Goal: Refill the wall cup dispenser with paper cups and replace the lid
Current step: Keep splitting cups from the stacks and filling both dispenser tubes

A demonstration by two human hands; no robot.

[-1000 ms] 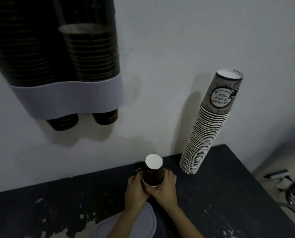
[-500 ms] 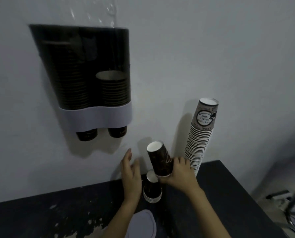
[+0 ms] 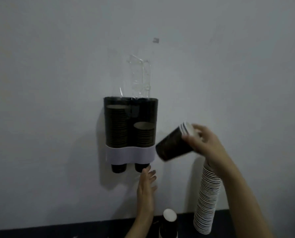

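Observation:
The dark two-tube wall dispenser [image 3: 131, 124] with a white band hangs on the wall, top uncovered. Its left tube is nearly full; the right tube's stack reaches about halfway. My right hand [image 3: 204, 141] grips a small stack of dark paper cups [image 3: 175, 145] by the rims, tilted, just right of the dispenser. My left hand [image 3: 146, 184] is raised with fingers spread just below the right outlet, holding nothing. A short stack of upside-down cups [image 3: 169, 222] stands on the table. The lid is out of view.
A tall stack of upside-down cups [image 3: 206, 200] stands on the dark table [image 3: 57, 233] against the wall, partly behind my right forearm. A clear plastic bracket [image 3: 139, 78] sticks up above the dispenser.
My right hand lifted a few cups off the short stack and carried them up beside the dispenser, turning them over. My left hand let go and rose toward the outlets. My view tilted upward.

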